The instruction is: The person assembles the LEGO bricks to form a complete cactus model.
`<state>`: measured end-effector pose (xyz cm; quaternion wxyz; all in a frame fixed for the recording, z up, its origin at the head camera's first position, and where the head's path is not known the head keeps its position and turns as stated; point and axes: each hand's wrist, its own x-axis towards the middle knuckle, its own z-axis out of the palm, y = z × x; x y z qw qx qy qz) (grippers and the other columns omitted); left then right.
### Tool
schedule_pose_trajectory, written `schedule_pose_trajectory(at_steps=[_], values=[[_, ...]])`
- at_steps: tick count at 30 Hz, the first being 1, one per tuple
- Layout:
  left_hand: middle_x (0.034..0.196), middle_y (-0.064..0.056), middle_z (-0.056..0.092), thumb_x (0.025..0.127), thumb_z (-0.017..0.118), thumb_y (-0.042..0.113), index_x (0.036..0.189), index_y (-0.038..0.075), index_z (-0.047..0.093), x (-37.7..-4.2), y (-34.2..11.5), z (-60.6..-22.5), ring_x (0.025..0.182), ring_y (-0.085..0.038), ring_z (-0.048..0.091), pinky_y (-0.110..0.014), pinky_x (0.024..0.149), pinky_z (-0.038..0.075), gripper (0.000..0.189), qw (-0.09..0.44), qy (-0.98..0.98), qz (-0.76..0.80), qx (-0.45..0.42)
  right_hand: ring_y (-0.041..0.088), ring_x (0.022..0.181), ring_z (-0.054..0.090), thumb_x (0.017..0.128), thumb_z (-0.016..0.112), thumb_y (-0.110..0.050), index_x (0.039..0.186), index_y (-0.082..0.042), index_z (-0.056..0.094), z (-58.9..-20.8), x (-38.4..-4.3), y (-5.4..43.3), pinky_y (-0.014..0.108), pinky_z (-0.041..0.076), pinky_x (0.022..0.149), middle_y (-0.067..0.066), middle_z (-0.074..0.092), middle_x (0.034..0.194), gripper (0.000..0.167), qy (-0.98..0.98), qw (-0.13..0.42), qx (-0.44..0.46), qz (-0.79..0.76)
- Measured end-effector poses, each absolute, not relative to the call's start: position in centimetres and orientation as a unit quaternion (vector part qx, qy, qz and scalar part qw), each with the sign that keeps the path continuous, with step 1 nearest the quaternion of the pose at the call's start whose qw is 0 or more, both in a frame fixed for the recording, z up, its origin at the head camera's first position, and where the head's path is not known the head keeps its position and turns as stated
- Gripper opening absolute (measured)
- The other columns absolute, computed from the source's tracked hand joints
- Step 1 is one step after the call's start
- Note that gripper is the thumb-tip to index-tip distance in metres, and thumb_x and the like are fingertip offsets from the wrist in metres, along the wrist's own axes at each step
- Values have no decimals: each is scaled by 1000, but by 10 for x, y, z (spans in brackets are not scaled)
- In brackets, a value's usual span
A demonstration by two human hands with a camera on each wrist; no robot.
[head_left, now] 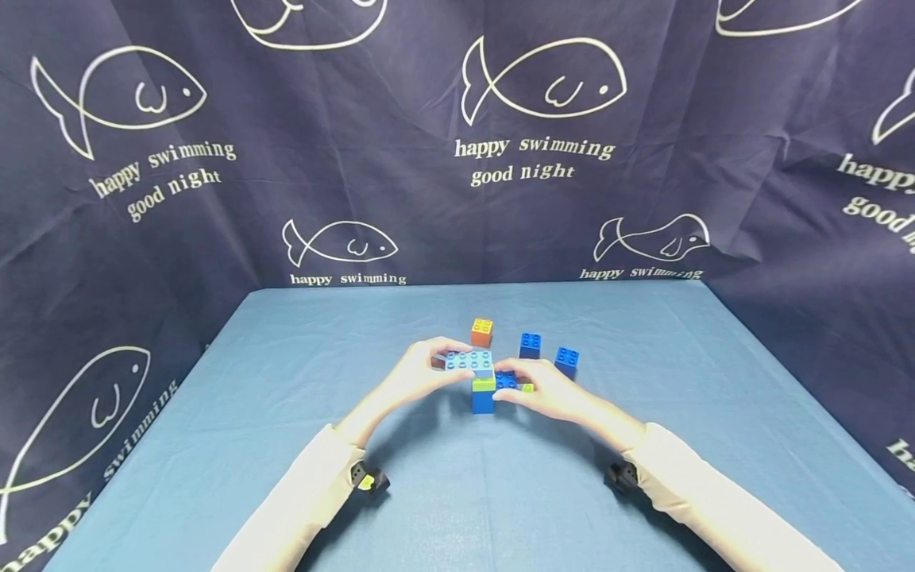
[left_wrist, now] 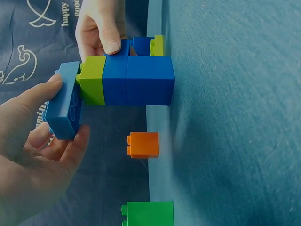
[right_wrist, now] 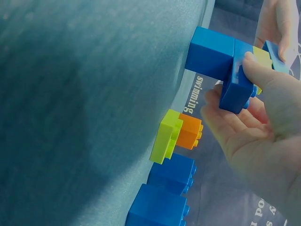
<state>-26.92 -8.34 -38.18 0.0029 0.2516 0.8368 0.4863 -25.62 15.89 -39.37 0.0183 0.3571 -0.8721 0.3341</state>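
My left hand holds a light blue building brick between thumb and fingers. That brick sits slightly tilted at the top of a small stack, against the studs of a lime green brick. Whether it is pressed fully on, I cannot tell. Beneath the lime brick come a blue brick that juts out to the right, and a taller blue brick at the base. The thumb and fingers of my right hand pinch the jutting blue brick.
Beyond the stack stands an orange brick. Two loose blue bricks lie behind my right hand, and a lime piece is beside it. A green brick shows in the left wrist view. A dark printed curtain hangs behind the table.
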Motion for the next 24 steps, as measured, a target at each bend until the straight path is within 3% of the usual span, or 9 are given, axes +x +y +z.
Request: schedule_pose_trajectory(at_steps=[6,12,24], values=[[109,0,68,79,76,27,113,16,67,-269,-84,-381,92,-13,60,-32,83,52,38,1,837,476,270,25,105,63,85,68,-27,119,-6,60,-393,-255,159,43,49,90,10,66,116,41,-873,15,353,335],[109,5,66,79,75,30,114,20,67,-268,-83,-381,91,-10,57,-35,82,51,37,1,844,459,278,26,103,63,85,68,-26,118,-5,60,-393,-255,160,44,50,89,12,66,115,40,-872,23,356,334],[109,4,66,80,74,30,112,20,67,-270,-83,-378,91,-11,57,-29,80,49,35,-1,851,434,296,26,104,63,86,68,-28,119,-6,60,-394,-256,159,43,50,90,11,65,116,41,-877,17,351,329]])
